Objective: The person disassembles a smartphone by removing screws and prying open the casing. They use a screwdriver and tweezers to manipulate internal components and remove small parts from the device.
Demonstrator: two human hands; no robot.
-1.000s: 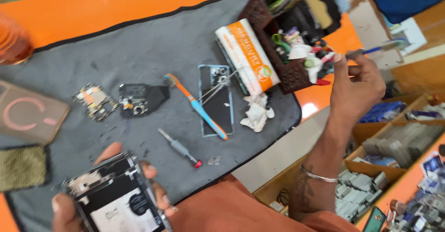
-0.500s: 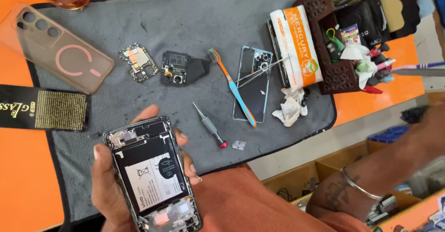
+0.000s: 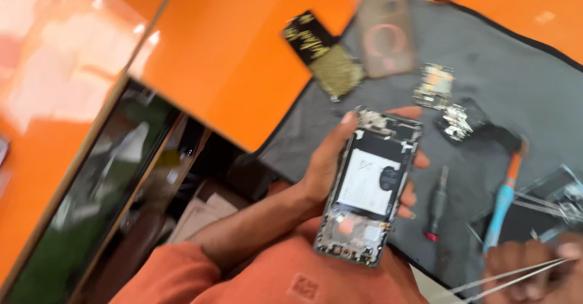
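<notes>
Your left hand (image 3: 331, 167) grips an opened smartphone with its back cover off (image 3: 369, 189), thumb on one long edge and fingertips curled round the other, above the grey work mat (image 3: 534, 97) on the orange tabletop (image 3: 231, 55). It looks light and stiff but fragile — hold it by the metal frame, clear of the exposed boards. Your right hand (image 3: 534, 270), low at the frame's edge, pinches thin metal tweezers (image 3: 504, 276) — blurred.
</notes>
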